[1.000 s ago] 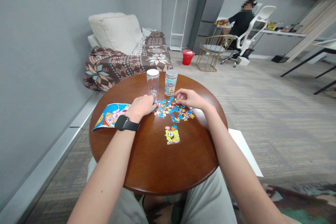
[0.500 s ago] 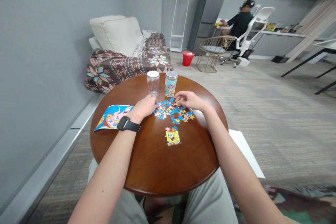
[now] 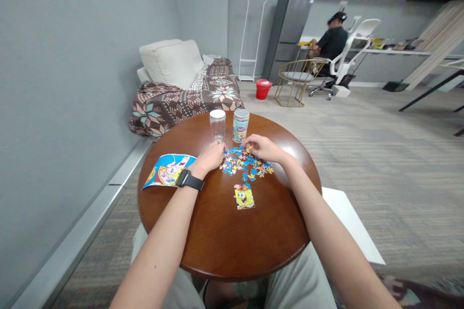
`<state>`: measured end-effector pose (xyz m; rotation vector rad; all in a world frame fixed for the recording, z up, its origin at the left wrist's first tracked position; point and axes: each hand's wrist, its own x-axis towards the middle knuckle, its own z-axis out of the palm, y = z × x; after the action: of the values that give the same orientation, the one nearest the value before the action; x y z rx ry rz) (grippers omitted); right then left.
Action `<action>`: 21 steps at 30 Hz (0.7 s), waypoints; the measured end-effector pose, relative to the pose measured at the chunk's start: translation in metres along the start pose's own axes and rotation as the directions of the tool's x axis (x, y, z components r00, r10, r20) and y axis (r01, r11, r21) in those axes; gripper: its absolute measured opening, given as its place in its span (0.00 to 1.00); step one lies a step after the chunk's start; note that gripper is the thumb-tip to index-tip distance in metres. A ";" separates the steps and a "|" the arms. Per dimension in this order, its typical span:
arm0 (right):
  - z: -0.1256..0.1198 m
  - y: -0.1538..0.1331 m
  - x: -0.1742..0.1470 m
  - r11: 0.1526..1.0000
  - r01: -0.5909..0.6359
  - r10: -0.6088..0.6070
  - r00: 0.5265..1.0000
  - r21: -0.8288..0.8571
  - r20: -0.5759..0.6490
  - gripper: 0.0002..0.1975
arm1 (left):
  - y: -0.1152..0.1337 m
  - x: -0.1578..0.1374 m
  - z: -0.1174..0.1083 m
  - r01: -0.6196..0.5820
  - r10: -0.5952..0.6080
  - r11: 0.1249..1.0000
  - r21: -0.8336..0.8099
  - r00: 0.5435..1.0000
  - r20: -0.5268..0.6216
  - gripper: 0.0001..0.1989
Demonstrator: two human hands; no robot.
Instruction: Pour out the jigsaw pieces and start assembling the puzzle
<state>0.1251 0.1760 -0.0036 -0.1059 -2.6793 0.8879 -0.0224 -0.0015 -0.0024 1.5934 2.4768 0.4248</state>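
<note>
A loose heap of blue, yellow and pink jigsaw puzzle pieces (image 3: 241,160) lies on the round brown table (image 3: 217,251). At its left edge is my left hand (image 3: 213,155), its fingers drawn together; anything between the fingertips is hidden. My right hand (image 3: 264,148) hovers low over the far right of the heap, with bent fingers slightly apart and the tips at the pieces. Nearer to me lies a joined puzzle section (image 3: 244,197) showing a yellow cartoon face. A picture sheet (image 3: 168,169) with curled edges lies left, partly behind my left wrist.
Behind the heap stand a clear jar (image 3: 218,126) with a white lid and a printed jar (image 3: 240,126) with a silvery lid. A patterned sofa (image 3: 188,99) is beyond the table. Farther back are a red bin (image 3: 263,89) and a seated person (image 3: 335,41).
The view has tilted up a little, so everything sits lower and farther right. Both hands stay at the heap, with only small finger movement.
</note>
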 end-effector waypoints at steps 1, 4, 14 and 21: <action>0.000 0.000 0.000 1.000 0.007 -0.007 1.000 -0.007 0.003 0.17 | -0.001 0.001 0.002 -0.004 0.004 1.000 -0.005 1.000 -0.007 0.07; 0.002 -0.002 0.000 1.000 0.020 -0.019 1.000 -0.015 0.018 0.16 | -0.002 0.004 0.005 -0.037 0.036 0.999 -0.026 0.999 -0.020 0.05; 0.000 0.001 0.000 1.000 0.005 -0.004 0.999 -0.020 0.039 0.17 | -0.007 0.007 0.013 -0.095 0.090 0.993 -0.072 0.993 -0.076 0.07; 0.000 0.001 -0.001 1.000 0.000 0.000 1.000 0.001 0.025 0.16 | -0.003 0.001 0.009 -0.087 0.081 0.991 -0.103 0.995 -0.062 0.12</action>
<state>0.1261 0.1768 -0.0050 -0.0958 -2.7018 0.8958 -0.0226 -0.0003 -0.0116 1.6704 2.3900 0.6120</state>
